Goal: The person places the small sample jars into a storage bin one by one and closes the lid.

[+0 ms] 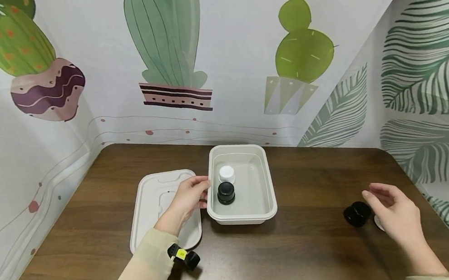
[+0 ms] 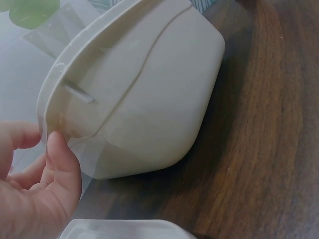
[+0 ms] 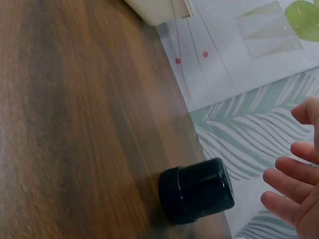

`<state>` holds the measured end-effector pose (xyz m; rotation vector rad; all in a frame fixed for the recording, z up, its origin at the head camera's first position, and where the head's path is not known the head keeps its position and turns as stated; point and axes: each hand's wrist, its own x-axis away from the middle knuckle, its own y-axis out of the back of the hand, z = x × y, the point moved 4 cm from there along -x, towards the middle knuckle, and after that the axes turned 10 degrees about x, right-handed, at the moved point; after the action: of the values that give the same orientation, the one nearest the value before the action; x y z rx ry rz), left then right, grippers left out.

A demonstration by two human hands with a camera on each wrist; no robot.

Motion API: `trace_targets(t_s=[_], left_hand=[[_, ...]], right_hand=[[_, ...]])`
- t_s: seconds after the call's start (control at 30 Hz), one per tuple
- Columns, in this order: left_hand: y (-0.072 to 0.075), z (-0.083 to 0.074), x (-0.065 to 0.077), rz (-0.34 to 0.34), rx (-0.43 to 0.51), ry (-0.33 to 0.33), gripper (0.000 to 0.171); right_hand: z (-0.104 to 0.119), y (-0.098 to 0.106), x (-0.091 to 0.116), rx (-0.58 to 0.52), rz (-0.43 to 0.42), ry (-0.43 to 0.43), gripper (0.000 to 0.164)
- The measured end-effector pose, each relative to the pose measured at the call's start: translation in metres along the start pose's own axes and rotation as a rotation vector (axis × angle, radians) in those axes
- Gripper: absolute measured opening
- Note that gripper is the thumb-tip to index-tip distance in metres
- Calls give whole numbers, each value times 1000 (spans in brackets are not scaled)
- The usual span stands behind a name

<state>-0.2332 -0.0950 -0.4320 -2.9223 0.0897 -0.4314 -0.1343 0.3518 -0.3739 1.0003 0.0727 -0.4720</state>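
Note:
A pale rectangular plastic container [image 1: 244, 217] stands on the table. At its left rim my left hand [image 1: 191, 195] holds on, and the left wrist view shows those fingers [image 2: 63, 159] at the lip of the container [image 2: 154, 89]. Inside, along the left side, are a white round-capped jar [image 1: 227, 174] and a black round jar [image 1: 226, 193]. Farther right, my right hand [image 1: 398, 210] hovers with loosely bent fingers beside another black jar [image 1: 357, 214], apart from it in the right wrist view [image 3: 199, 191]. A small white round thing [image 1: 379, 223] is partly hidden behind that hand.
A pale lid [image 1: 143, 212] lies flat left of the container, partly beneath my left forearm. The brown wooden table [image 1: 302, 250] meets a printed cloth [image 1: 236, 56] at its back and right edges.

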Motion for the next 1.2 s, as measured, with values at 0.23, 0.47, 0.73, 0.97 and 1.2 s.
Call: trace_targets(t_s=[0.23, 0.47, 0.73, 0.97, 1.2], left_hand=[[1, -1, 1, -9, 4, 2, 33], [2, -1, 1, -10, 6, 0, 34], [2, -1, 0, -19, 4, 5, 33], [1, -3, 2, -19, -10, 4, 33], [1, -2, 2, -20, -6, 3, 33]], right_hand=[[-13, 4, -2, -25, -23, -93, 47], [-28, 3, -1, 3, -13, -216, 61], [-36, 1, -2, -37, -28, -313, 67], [-49, -4, 1, -97, -46, -387, 71], [-63, -12, 1, -163, -2, -465, 74]])
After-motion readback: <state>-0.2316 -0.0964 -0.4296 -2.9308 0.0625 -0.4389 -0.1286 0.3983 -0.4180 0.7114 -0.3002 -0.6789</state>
